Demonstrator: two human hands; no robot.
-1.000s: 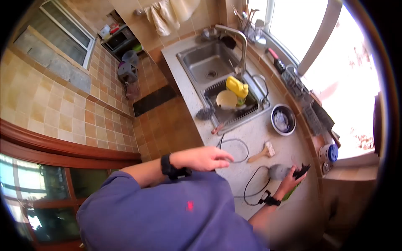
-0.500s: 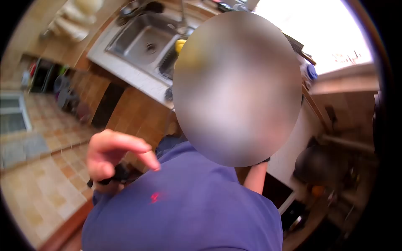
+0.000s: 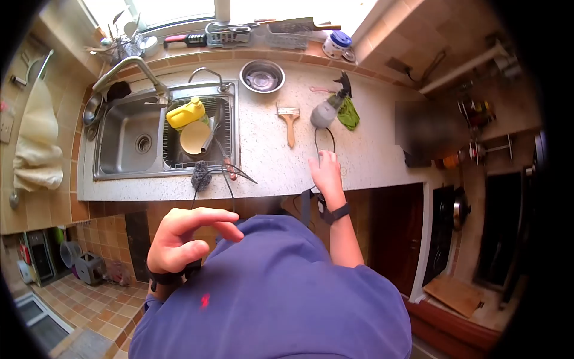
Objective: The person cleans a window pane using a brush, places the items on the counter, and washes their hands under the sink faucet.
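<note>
My left hand [image 3: 190,236] hovers in front of the blue shirt [image 3: 269,281], holding nothing, its fingers bent and apart from the thumb. My right hand [image 3: 326,175] is over the counter's front edge, its fingers closed on a thin black cable [image 3: 333,139] that loops up from them. Just beyond the loop stands a spray bottle [image 3: 326,112] with a black trigger head, a green cloth [image 3: 348,115] beside it. Left of these lies a flat paintbrush [image 3: 289,124] with a wooden handle. A grey fuzzy thing [image 3: 201,175] with black cord rests by the sink's front edge.
The double sink [image 3: 128,128] holds a yellow jug [image 3: 186,112] and a cream bowl [image 3: 195,137] in its right basin. A steel bowl [image 3: 262,76] stands behind the paintbrush. On the sill lies a cleaver [image 3: 293,25], near a blue-lidded jar [image 3: 336,43]. A blurred patch hides things at right.
The view has swung round to face the counter and window. The large blurred oval is gone, and my right hand now shows with the cable. My left hand keeps nearly the same pose.
</note>
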